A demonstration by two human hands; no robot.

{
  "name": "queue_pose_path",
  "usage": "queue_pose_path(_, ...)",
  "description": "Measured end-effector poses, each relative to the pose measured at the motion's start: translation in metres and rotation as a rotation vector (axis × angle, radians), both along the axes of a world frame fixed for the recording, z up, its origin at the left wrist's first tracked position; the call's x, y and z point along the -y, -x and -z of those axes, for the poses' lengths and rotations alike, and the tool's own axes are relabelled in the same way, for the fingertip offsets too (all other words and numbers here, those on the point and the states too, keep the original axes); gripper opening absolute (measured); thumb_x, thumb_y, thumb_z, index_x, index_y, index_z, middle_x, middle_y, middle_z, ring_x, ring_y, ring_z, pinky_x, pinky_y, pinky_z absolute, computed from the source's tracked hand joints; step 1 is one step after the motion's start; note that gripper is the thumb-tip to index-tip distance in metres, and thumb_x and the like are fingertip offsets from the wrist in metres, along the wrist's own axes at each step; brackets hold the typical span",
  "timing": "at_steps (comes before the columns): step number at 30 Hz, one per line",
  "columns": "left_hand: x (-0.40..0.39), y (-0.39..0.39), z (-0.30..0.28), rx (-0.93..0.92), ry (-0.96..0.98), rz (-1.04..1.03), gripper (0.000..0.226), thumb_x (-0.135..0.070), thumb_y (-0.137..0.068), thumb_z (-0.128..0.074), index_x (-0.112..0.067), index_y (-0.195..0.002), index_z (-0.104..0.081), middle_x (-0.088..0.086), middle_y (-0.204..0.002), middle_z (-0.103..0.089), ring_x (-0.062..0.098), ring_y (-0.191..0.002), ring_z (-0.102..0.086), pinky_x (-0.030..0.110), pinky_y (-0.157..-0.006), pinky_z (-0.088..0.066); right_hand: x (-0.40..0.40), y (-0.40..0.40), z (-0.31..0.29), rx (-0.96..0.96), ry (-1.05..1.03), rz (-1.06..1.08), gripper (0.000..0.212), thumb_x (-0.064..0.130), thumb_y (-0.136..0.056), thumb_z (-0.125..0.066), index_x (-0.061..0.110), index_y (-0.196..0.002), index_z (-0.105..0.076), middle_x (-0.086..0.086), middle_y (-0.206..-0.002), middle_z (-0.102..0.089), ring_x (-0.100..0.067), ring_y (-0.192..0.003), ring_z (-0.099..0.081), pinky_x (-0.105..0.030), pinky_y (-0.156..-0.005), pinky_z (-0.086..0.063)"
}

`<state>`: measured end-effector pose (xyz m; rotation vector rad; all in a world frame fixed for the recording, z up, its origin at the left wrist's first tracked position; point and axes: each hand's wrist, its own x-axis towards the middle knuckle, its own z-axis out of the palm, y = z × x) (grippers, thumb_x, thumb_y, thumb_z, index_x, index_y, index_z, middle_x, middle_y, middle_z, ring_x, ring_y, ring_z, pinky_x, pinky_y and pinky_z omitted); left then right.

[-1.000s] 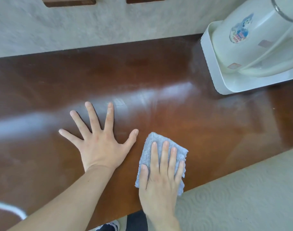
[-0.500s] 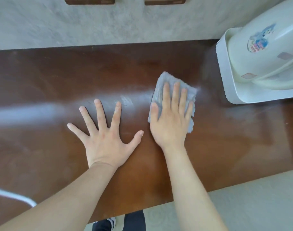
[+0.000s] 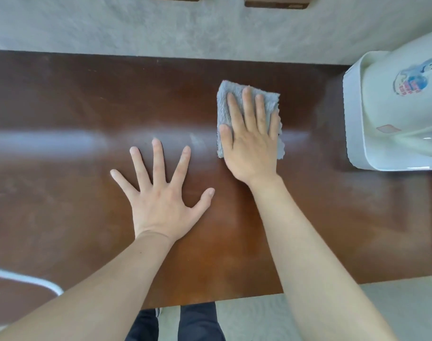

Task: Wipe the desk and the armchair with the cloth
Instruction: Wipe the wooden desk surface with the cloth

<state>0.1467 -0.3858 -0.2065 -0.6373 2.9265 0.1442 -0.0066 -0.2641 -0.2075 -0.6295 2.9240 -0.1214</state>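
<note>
A glossy brown wooden desk (image 3: 62, 99) fills the view. My right hand (image 3: 250, 141) lies flat with straight fingers on a folded grey cloth (image 3: 226, 104), pressing it onto the desk towards the far edge, right of centre. My left hand (image 3: 163, 200) rests palm down on the bare wood with fingers spread wide, just left of and nearer than the cloth. No armchair is in sight.
A white appliance on a white base (image 3: 357, 143) stands on the desk at the right, close to the cloth. A white cable (image 3: 25, 279) crosses the near left corner. Pale carpet (image 3: 210, 33) lies beyond the desk, where two dark wooden furniture feet (image 3: 276, 4) stand.
My right hand has pushed the cloth from the near edge across the desk towards the far edge. My left hand has stayed flat in the same spot.
</note>
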Motion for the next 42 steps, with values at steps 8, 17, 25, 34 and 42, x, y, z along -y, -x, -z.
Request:
queue_pose_path(8,0.000,0.004,-0.001,-0.009,-0.007,-0.023,0.088,-0.088,-0.082,-0.021,-0.042,-0.157,-0.019,0.011,-0.168,-0.005,0.048,-0.150,0.001,0.079,-0.108,-0.006,-0.027,-0.050,0.000,-0.016,0.030,0.073,0.059,0.045,-0.105,-0.023,0.026,-0.159,-0.014,-0.005,-0.168,-0.009,-0.026,-0.155,-0.003,-0.053,-0.123,-0.009)
queue_pose_path(17,-0.002,-0.002,0.000,-0.036,-0.019,-0.023,0.087,-0.089,-0.083,-0.019,-0.043,-0.157,-0.017,0.010,-0.168,-0.003,0.046,-0.151,0.002,0.078,-0.110,-0.004,-0.029,-0.062,-0.001,0.009,-0.017,0.092,0.059,0.045,-0.104,-0.019,0.027,-0.159,-0.012,-0.005,-0.168,-0.008,-0.025,-0.155,-0.003,-0.052,-0.123,-0.004)
queue_pose_path(25,0.002,-0.009,0.004,-0.113,-0.071,-0.031,0.087,-0.088,-0.083,-0.024,-0.042,-0.157,-0.015,0.004,-0.166,-0.018,0.042,-0.152,-0.002,0.075,-0.113,0.001,-0.024,-0.061,-0.003,0.034,0.045,0.012,0.058,0.045,-0.105,-0.027,0.030,-0.159,-0.012,0.001,-0.168,-0.005,-0.019,-0.155,0.001,-0.047,-0.124,0.000)
queue_pose_path(34,0.010,-0.046,-0.025,-0.440,-0.724,-0.074,0.073,-0.037,-0.091,-0.069,-0.026,-0.155,-0.035,0.007,-0.164,-0.026,0.022,-0.154,-0.013,0.055,-0.123,-0.004,-0.089,-0.254,-0.018,0.151,0.215,-0.024,0.049,0.026,-0.104,-0.047,0.032,-0.152,-0.038,0.007,-0.161,-0.028,-0.015,-0.152,-0.018,-0.045,-0.122,-0.018)
queue_pose_path(42,0.007,-0.171,-0.095,-0.373,-0.753,-0.041,0.060,-0.044,-0.096,-0.060,-0.034,-0.151,-0.040,-0.010,-0.161,-0.030,0.004,-0.147,-0.027,0.021,-0.118,-0.020,-0.054,-0.249,-0.114,0.561,0.823,0.449,0.025,0.010,-0.104,-0.046,0.016,-0.105,-0.071,-0.005,-0.099,-0.075,-0.029,-0.095,-0.067,-0.034,-0.083,-0.048)
